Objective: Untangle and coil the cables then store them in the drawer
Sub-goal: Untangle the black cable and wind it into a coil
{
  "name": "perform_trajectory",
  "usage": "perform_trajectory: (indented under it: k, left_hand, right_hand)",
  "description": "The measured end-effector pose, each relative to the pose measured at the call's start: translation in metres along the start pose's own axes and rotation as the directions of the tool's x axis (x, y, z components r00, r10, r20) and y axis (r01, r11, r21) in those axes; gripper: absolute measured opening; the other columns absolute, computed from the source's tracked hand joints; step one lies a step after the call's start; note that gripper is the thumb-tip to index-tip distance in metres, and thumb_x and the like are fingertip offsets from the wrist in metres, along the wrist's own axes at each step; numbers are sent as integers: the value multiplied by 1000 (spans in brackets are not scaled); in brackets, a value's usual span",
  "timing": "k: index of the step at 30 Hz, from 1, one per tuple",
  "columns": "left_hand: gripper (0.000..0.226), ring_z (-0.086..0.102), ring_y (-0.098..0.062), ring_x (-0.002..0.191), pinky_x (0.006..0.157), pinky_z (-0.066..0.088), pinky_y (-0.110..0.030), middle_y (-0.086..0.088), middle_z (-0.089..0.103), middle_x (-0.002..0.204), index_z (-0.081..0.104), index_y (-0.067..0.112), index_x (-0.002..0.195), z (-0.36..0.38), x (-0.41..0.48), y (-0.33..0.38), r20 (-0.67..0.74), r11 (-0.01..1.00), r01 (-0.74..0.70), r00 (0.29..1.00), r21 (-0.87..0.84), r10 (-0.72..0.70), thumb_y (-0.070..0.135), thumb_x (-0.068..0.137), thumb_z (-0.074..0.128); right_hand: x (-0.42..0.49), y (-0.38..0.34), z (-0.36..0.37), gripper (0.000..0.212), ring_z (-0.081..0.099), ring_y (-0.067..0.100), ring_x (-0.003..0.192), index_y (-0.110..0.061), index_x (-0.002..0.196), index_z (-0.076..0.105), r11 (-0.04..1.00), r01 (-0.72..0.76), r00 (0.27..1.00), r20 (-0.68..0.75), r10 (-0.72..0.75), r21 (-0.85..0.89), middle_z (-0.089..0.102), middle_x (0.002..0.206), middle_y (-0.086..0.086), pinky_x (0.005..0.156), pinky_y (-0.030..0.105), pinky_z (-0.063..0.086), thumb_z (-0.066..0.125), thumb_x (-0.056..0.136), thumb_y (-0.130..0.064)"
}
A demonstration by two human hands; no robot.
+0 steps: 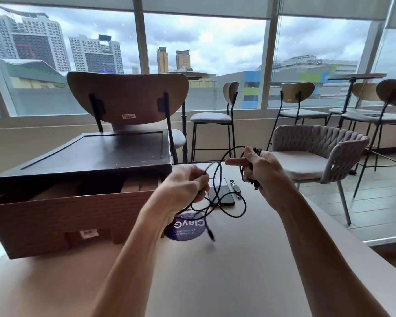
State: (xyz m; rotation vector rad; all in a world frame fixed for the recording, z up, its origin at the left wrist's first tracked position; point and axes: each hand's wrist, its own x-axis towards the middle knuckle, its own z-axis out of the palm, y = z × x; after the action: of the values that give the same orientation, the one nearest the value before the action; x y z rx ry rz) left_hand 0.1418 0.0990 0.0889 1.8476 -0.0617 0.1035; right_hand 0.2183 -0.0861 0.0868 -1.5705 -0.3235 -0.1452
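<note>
Gripping black cable (235,217): left hand (183,186), right hand (261,170); drawer (55,216) open.

Cable plug (212,236) blurred; round sticker (188,227) partly hidden behind left forearm (151,225).

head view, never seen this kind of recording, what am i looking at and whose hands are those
There is no machine here. A person wears a camera on the head, and it looks down at their own two hands. The right hand grips a coiled bunch of black cable. The left hand pinches a loose strand, and a plug end dangles below. On the table lie a dark phone, a watch and a round blue sticker. At the left a wooden drawer stands pulled open.
</note>
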Motion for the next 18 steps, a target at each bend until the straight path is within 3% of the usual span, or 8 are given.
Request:
perform_trajectory:
  k: [2, 4, 9, 12, 14, 16, 18]
  left_hand:
    - [13, 60, -5, 68, 69, 52, -23, -1, 67, 86, 61, 13, 90, -10, -1, 4, -37, 984, -140, 990, -107, 136, 10, 101, 54]
    - [21, 54, -7, 60, 63, 50, -22, -1, 66, 82, 64, 12, 92, -16, -4, 8, -83, 947, -240, 970, -213, 227, 5, 103, 47]
    - [33, 28, -7, 52, 53, 25, -20, 4, 40, 66, 70, 13, 99, -28, -12, 14, -121, 761, -328, 941, -559, 317, 4, 102, 39]
    - [27, 19, -9, 57, 54, 19, -24, 5, 30, 70, 72, 15, 96, -40, -20, 22, -88, 654, -371, 902, -659, 422, 22, 93, 46]
    - [37, 18, -9, 58, 55, 21, -23, 5, 25, 72, 74, 19, 84, -50, -24, 23, -69, 636, -390, 881, -666, 468, 39, 95, 45]
    - [36, 22, -8, 59, 57, 26, -21, 5, 24, 72, 72, 23, 76, -58, -25, 18, -41, 626, -410, 855, -663, 517, 49, 93, 53]
    - [30, 26, -9, 63, 60, 33, -21, 6, 33, 73, 73, 20, 78, -66, -27, 8, 32, 553, -388, 798, -737, 602, 46, 89, 66]
  right_hand:
    - [2, 4, -2, 29, 36, 11, 44, -11, 82, 38, 999, -35, 999, -29, 34, -11, 76, 87, 16, 55, 31, 38, 39, 107, -26]
    - [4, 7, -4, 28, 37, 8, 40, -11, 82, 40, 998, -53, 995, -81, 51, -32, 73, 95, 25, 52, 31, 38, 41, 106, -27]
    - [3, 8, -6, 29, 34, 10, 40, -12, 81, 41, 996, -83, 985, -154, 76, -36, 78, 82, 3, 42, 23, 34, 37, 107, -23]
    - [-1, 5, -6, 22, 37, 12, 44, -7, 95, 46, 992, -122, 973, -203, 111, -39, 67, 53, -8, 37, 20, 31, 38, 107, -23]
    - [-3, 4, -5, 21, 37, 12, 46, -6, 96, 47, 992, -126, 970, -209, 121, -9, 62, 46, -10, 41, 21, 32, 38, 107, -22]
    - [-1, 4, -5, 20, 35, 8, 40, -8, 93, 45, 992, -115, 972, -199, 124, 55, 73, 63, -2, 50, 28, 34, 39, 107, -22]
    - [2, 7, -7, 19, 33, 5, 32, -10, 94, 43, 990, -114, 969, -212, 129, 84, 76, 91, 17, 55, 34, 34, 40, 106, -23]
